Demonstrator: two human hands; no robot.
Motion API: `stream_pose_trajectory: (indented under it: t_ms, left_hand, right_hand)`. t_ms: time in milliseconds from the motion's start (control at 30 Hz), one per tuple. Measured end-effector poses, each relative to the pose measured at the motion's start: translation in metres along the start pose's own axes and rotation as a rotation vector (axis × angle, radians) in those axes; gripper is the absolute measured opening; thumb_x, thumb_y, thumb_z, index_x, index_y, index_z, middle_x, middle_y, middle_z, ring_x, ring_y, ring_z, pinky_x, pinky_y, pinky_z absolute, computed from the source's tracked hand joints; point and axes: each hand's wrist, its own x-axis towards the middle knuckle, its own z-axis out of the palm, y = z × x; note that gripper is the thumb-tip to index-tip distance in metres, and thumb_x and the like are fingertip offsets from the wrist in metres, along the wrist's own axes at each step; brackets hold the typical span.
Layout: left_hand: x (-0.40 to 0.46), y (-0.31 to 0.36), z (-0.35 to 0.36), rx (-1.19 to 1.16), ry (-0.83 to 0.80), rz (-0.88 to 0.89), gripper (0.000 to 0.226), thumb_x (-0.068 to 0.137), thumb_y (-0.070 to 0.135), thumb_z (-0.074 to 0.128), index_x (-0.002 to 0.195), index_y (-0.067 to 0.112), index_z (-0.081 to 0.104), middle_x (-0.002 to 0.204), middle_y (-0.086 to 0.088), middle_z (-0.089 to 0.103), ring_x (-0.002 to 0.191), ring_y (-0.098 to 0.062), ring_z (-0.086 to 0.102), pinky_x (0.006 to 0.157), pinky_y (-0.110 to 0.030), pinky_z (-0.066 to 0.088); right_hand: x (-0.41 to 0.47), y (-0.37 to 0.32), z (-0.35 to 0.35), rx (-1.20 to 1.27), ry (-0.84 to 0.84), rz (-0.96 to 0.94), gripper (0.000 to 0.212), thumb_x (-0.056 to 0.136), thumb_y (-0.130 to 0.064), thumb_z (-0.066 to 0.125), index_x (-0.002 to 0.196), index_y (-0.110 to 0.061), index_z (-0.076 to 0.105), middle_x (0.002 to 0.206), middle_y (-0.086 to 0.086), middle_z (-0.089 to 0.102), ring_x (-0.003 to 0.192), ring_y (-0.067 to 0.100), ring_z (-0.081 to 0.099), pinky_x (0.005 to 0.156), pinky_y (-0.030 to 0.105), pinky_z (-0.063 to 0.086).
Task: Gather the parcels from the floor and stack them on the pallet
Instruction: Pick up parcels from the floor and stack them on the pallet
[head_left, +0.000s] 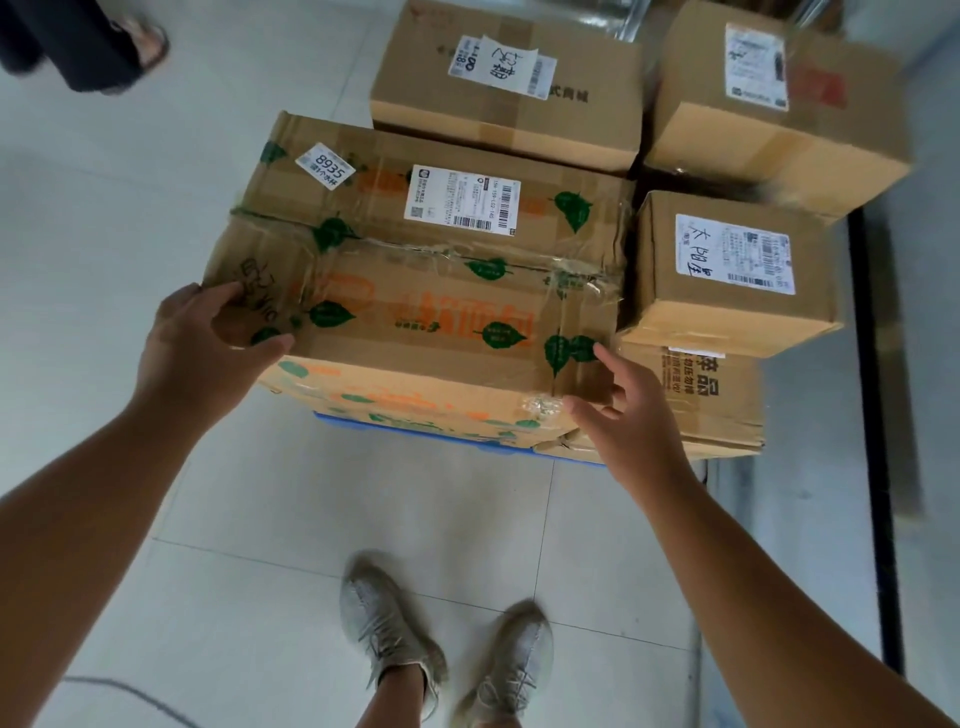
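My left hand (208, 338) is spread wide over the near-left corner of the leaf-printed parcel (431, 291). My right hand (634, 410), fingers loose, touches its near-right corner. The parcel lies on the blue pallet (415, 431). Its far-left top carries a sticker (324, 166) reading "8935", beside a barcoded shipping label (462, 202).

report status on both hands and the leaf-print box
Left hand open, fingers on leaf-print box near-left corner. Right hand open at near-right corner. Box on blue pallet, close beside smaller box on the right.
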Motion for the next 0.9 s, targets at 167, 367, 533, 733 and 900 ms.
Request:
stream_pose_trajectory:
  t_ms: [167,367,533,733,900]
  left_hand:
    - [0.003,-0.009,0.004,-0.021,0.022,0.001,0.089,0.072,0.058,0.08,0.149,0.019,0.056,0.148,-0.013,0.055,0.14,-0.032,0.048,0.112,-0.057,0.047]
    - [0.024,-0.057,0.025,-0.026,0.068,0.028,0.087,0.069,0.07,0.074,0.145,0.032,0.052,0.143,-0.011,0.056,0.134,-0.037,0.054,0.107,-0.064,0.05]
    - [-0.043,0.099,0.033,-0.065,0.08,0.322,0.055,0.086,0.032,0.078,0.136,0.018,0.06,0.149,-0.012,0.051,0.138,-0.034,0.046,0.112,-0.055,0.042]
    - [-0.056,0.218,0.097,-0.231,-0.229,0.522,0.068,0.093,0.035,0.077,0.154,0.032,0.046,0.157,0.002,0.044,0.138,-0.009,0.039,0.111,-0.034,0.032]
    - [-0.051,0.278,0.145,-0.179,-0.401,0.543,0.081,0.094,0.039,0.077,0.162,0.036,0.034,0.167,0.001,0.04,0.148,-0.025,0.045,0.121,-0.05,0.038]
  right_hand:
    - [-0.005,0.001,0.005,0.025,-0.006,-0.015,0.07,0.091,-0.028,0.077,0.153,-0.029,0.045,0.141,-0.01,0.044,0.125,0.009,0.053,0.102,0.031,0.051]
    - [-0.011,0.001,-0.007,0.05,0.003,-0.049,0.069,0.091,-0.037,0.074,0.153,-0.032,0.044,0.149,-0.011,0.044,0.135,0.007,0.049,0.11,0.037,0.05]
    - [-0.009,0.013,-0.076,0.087,0.242,0.001,0.055,0.092,-0.032,0.076,0.142,-0.037,0.054,0.14,-0.015,0.051,0.132,0.004,0.052,0.107,0.031,0.05]
    - [0.027,0.032,-0.165,-0.069,0.439,0.115,0.064,0.094,-0.037,0.072,0.152,-0.032,0.046,0.149,-0.004,0.042,0.13,0.007,0.043,0.108,0.035,0.04]
    - [0.068,0.049,-0.182,0.023,0.282,0.155,0.074,0.091,-0.047,0.072,0.156,-0.035,0.037,0.155,0.003,0.045,0.142,0.021,0.045,0.113,0.047,0.042]
